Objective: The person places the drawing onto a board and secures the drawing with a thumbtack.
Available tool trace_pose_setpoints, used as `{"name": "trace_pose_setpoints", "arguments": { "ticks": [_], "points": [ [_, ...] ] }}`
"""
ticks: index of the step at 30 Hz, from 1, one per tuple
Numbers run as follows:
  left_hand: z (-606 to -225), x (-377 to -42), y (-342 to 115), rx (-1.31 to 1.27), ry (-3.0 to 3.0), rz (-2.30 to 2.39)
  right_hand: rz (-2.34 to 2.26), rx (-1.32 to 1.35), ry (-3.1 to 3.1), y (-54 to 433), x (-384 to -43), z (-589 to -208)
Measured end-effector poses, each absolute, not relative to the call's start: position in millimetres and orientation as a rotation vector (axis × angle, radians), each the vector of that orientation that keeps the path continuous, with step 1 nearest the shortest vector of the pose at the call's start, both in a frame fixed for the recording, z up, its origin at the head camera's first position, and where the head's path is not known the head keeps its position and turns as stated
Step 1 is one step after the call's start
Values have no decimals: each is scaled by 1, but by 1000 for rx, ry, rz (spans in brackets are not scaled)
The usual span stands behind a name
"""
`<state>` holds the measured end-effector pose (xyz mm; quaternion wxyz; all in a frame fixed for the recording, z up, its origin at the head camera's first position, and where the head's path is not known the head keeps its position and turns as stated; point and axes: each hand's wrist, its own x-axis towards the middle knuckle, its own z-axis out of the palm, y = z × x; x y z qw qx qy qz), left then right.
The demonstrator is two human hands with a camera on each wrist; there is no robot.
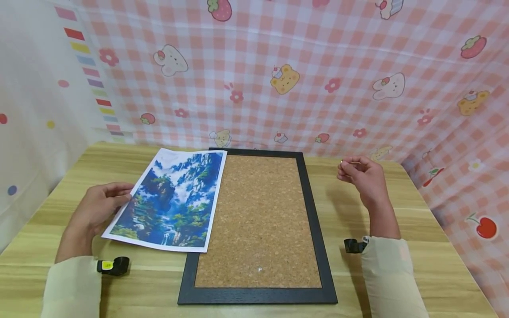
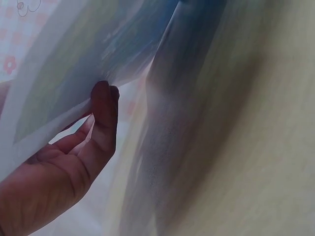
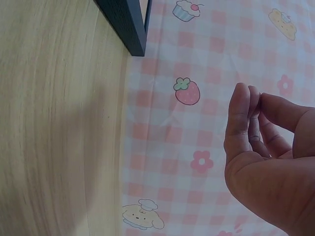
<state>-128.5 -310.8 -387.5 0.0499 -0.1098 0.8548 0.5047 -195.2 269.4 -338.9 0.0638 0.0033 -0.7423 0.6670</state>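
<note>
My left hand [image 1: 95,205] pinches the left edge of a printed landscape picture [image 1: 175,198], with thumb on top and fingers beneath. The sheet shows blue mountains and a waterfall inside a white border. It is tilted and bows slightly, its right side over the left part of a black-framed cork board [image 1: 262,212]. In the left wrist view the fingers [image 2: 104,113] curl at the paper's edge. Right of the board, my right hand [image 1: 366,176] is raised with thumb and fingertips together. A tiny bright speck [image 1: 341,162] shows at the fingertips; its kind is unclear.
A small clear, shiny thing [image 1: 260,269] lies on the cork near the lower frame edge. The wood-grain table [image 1: 413,265] ends at a pink checked cloth [image 1: 254,66] behind. Black wrist cameras [image 1: 115,266] are worn at both cuffs.
</note>
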Motion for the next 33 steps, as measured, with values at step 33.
{"name": "trace_pose_setpoints", "arguments": {
  "ticks": [33],
  "points": [
    [-385,-131,-308,-127,2585,1518,2016,15,-2256,265,-194,-335]
  ]
}}
